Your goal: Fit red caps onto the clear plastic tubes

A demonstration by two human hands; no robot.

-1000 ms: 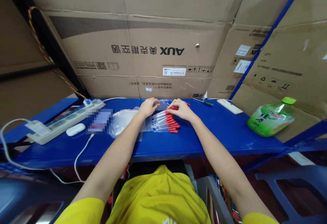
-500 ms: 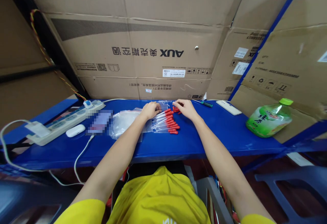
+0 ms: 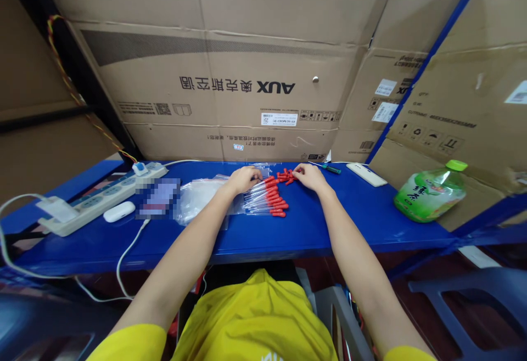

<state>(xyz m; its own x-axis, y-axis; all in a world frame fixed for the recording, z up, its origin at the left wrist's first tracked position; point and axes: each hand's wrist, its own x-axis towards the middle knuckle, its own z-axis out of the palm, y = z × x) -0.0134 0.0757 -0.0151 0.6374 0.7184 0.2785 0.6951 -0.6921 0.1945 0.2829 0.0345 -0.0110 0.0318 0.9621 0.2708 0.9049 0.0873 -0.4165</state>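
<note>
My left hand [image 3: 246, 179] is closed in a pinch beside a bunch of thin clear tubes [image 3: 267, 167] at the back of the table; what its fingertips grip is hidden. Across from it, my right hand [image 3: 309, 176] pinches at the edge of a small pile of loose red rubber bulbs [image 3: 284, 175], apparently with one bulb between thumb and fingers. Droppers [image 3: 267, 199], clear tubes each topped with a red bulb, lie side by side in a row in front of the hands, bulbs pointing right. Under my left forearm are clear plastic bags [image 3: 200, 199].
On the blue table [image 3: 354, 218], a green-handled screwdriver [image 3: 330, 169] and a white phone-like slab [image 3: 366, 174] lie back right. A green tea bottle [image 3: 430, 193] lies tilted at right. At left are a power strip [image 3: 107, 192], a white case [image 3: 119, 212] and a blurred phone [image 3: 160, 198]. Cardboard [image 3: 230, 59] walls the back.
My right hand has drawn back to the right, uncovering more of the loose red bulbs. My left hand stays by the clear tubes, nearly unmoved.
</note>
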